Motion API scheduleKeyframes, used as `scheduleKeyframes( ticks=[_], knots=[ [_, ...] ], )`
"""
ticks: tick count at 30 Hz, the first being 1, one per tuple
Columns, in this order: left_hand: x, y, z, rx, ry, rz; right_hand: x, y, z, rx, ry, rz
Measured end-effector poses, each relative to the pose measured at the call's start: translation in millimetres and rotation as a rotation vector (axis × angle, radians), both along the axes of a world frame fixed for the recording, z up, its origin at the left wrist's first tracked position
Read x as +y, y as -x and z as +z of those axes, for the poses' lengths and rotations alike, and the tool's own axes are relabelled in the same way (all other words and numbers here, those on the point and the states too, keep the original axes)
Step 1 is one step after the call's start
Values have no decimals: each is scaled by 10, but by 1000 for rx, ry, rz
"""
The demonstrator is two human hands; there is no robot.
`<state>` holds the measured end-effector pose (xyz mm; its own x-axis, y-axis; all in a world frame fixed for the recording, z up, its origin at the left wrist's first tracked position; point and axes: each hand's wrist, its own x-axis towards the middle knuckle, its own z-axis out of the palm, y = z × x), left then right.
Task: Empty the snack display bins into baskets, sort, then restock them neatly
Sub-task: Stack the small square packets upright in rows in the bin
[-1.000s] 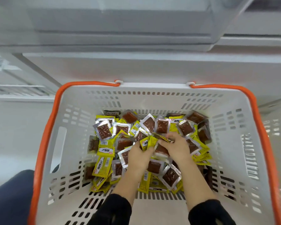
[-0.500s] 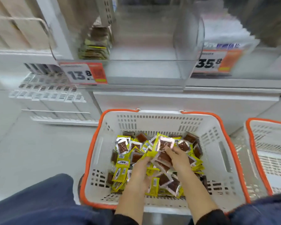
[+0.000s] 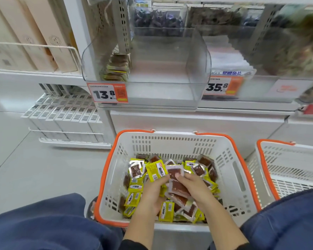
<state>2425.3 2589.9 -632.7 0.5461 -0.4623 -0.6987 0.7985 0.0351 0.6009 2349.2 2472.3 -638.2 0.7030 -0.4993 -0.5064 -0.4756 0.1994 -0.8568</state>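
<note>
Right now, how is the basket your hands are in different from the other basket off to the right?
The near basket holds a heap of yellow and brown snack packets, while nothing shows inside the right basket, though it is partly cut off. Both the left hand and right hand grip packets inside the near basket; no hand touches the right one. Both are white slotted plastic with orange rims.

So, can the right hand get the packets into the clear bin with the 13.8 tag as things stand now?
Probably yes. The clear bin is open toward the person and mostly bare, with one small stack at its left. It stands above the basket, nothing between. The right hand already holds packets.
</note>
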Motion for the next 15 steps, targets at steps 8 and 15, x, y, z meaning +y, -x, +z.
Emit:
scheduleKeyframes(
  ticks=[8,15],
  knots=[
    [-55,29,-164,-80,-162,185,105,45,-65,-104,-324,-154],
    [-46,-91,-198,-93,-90,160,73,25,12,-41,-217,-129]
  ],
)
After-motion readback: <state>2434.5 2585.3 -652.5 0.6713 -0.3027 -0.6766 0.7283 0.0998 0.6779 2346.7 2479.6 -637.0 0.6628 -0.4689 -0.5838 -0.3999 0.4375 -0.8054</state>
